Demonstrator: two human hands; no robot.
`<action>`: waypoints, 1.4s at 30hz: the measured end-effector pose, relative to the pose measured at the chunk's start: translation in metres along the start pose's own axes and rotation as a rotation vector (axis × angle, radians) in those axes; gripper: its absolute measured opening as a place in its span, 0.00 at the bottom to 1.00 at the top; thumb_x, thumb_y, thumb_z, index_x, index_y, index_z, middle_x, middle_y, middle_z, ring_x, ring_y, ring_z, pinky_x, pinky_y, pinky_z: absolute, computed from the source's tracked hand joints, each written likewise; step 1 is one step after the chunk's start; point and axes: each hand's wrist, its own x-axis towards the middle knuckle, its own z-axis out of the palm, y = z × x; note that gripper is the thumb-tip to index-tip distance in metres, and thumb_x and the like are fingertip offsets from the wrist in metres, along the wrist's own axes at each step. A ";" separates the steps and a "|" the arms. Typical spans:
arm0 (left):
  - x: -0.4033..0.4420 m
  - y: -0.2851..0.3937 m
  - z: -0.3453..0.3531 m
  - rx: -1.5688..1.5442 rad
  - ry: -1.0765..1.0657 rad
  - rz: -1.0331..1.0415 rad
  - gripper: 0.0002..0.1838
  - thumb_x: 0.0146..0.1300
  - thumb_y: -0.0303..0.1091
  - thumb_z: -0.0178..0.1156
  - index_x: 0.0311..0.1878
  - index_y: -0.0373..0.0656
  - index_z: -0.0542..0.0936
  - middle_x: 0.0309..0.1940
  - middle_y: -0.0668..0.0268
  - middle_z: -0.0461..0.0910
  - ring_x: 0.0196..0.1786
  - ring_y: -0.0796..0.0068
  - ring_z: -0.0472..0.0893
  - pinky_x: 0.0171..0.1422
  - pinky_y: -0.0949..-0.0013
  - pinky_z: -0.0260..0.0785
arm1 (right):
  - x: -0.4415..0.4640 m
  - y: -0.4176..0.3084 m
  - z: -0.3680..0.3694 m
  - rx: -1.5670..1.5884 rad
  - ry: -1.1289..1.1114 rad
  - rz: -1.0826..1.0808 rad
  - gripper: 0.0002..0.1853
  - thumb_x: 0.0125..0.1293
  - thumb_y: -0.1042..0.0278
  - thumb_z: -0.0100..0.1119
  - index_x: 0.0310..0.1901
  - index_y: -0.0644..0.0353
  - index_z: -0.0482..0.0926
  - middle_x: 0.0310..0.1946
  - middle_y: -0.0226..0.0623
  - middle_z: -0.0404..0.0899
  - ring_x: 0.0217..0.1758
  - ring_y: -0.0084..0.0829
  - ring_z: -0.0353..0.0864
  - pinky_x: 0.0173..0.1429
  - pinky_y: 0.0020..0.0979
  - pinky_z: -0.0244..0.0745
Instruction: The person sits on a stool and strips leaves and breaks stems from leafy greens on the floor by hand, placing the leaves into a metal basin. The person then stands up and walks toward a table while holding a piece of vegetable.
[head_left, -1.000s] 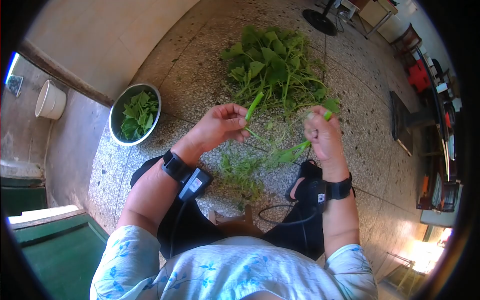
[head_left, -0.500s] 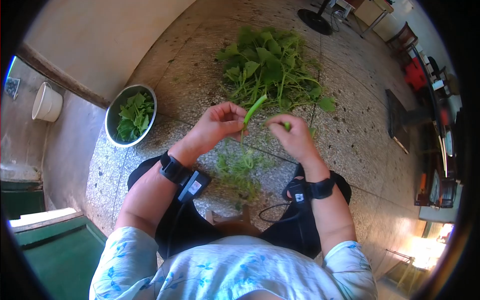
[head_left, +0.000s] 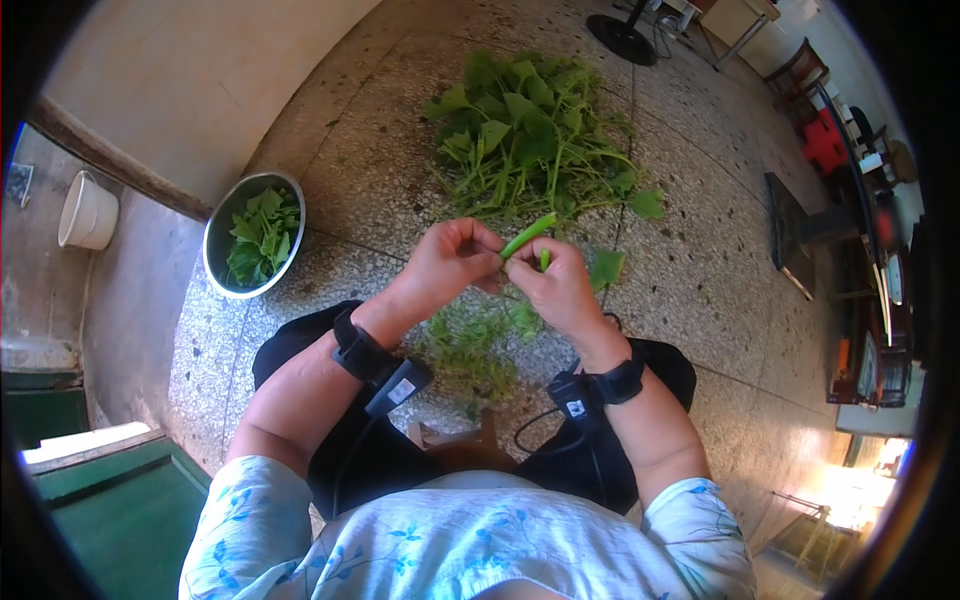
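My left hand (head_left: 455,258) is closed on a short, thick green stem (head_left: 530,233), which points up and to the right from between thumb and fingers. Right against it, the fingertips of my right hand (head_left: 560,290) pinch close to the stem's lower end. A leaf stalk (head_left: 544,260) is tucked in my right hand, its cut end showing by the fingers. A green leaf (head_left: 606,268) shows just beyond the back of that hand, apparently on the same stalk. Under both hands, thin stringy green peelings (head_left: 470,345) lie on the floor.
A heap of leafy vines (head_left: 540,135) lies on the speckled floor (head_left: 700,260) ahead. To the left stands a metal bowl (head_left: 212,262) with picked leaves (head_left: 262,235). Farther off are a white bucket (head_left: 88,212), a round black stand base (head_left: 622,40) and a green door (head_left: 130,520).
My right hand has moved left to meet my left hand at the stem. The stem now leans more to the right. The leaf has come along with my right hand.
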 end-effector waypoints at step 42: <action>-0.014 0.020 0.020 0.729 0.123 0.413 0.09 0.52 0.29 0.60 0.36 0.36 0.76 0.30 0.62 0.75 0.34 0.72 0.76 0.36 0.73 0.68 | 0.006 -0.013 0.008 0.729 -0.146 0.221 0.36 0.62 0.36 0.30 0.54 0.65 0.64 0.41 0.35 0.71 0.38 0.24 0.70 0.46 0.26 0.65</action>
